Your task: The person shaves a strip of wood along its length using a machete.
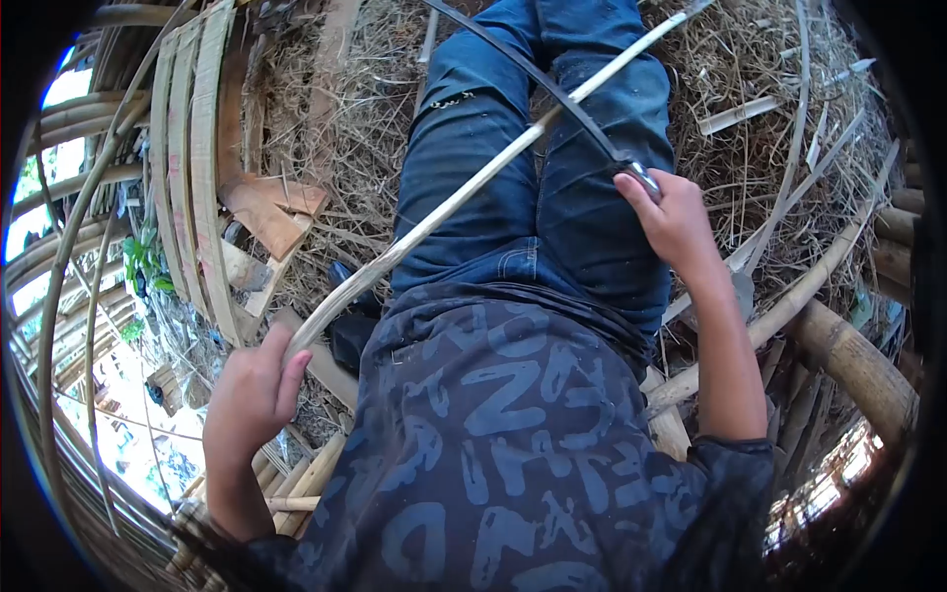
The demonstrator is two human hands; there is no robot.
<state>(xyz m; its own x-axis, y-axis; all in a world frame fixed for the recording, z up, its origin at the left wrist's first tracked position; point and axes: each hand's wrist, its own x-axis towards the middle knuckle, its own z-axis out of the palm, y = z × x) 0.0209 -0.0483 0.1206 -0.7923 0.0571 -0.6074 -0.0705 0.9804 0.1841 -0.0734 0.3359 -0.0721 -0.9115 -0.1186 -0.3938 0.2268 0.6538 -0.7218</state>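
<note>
A long pale stick [444,209] runs diagonally from the lower left up to the top right, over the jeans [469,178]. My left hand [254,395] is wrapped round its lower end. In my right hand [666,217] is the handle of a knife [582,116] with a long, dark, slightly curved blade. The blade crosses the stick above the thighs and points to the upper left; whether the two touch, I cannot tell.
Flat split bamboo strips [207,168] stand at the left, beside broken wood pieces [271,212]. Dry shavings [360,109] cover the ground. A thick bamboo pole [853,360] lies at the right. Green leaves [146,261] show at the far left.
</note>
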